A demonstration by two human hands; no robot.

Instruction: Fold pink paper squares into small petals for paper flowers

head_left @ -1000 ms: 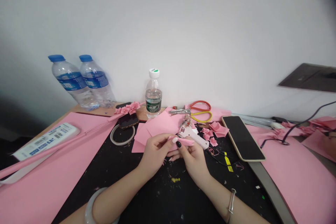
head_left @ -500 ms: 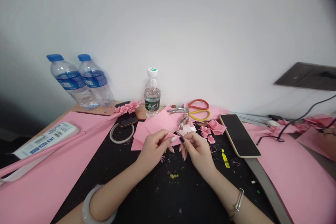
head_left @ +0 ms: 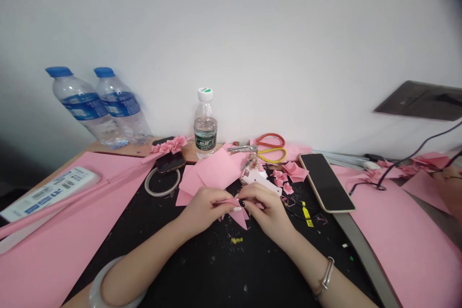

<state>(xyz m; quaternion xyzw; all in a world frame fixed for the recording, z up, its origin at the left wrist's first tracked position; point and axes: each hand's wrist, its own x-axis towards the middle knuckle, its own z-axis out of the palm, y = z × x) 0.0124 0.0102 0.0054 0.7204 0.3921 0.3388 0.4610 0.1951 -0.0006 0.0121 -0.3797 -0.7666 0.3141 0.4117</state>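
Between both hands is a small piece of folded pink paper [head_left: 238,219], with a pointed flap hanging down toward the black mat [head_left: 212,269]. My left hand [head_left: 204,208] pinches its left side between thumb and fingers. On the right side, my right hand [head_left: 266,208] grips the same paper, its thumb close to the left thumb. Just behind the hands lie pink paper squares [head_left: 216,171] and a whitish object [head_left: 260,180]. Several folded pink paper flowers [head_left: 281,178] rest to the right of it. Fingers hide part of the folded paper.
Scissors [head_left: 258,149] with red and yellow handles lie behind. A water bottle [head_left: 205,127] stands by the wall; two larger bottles [head_left: 117,106] lean at left. A roll of tape [head_left: 147,185], a phone [head_left: 327,183] and large pink sheets [head_left: 400,236] flank the mat. Someone's hand [head_left: 453,187] shows far right.
The pink paper has turned in my hands, so a pointed flap now hangs below the fingers. My hands sit slightly lower and closer together. The whole view has shifted a little.
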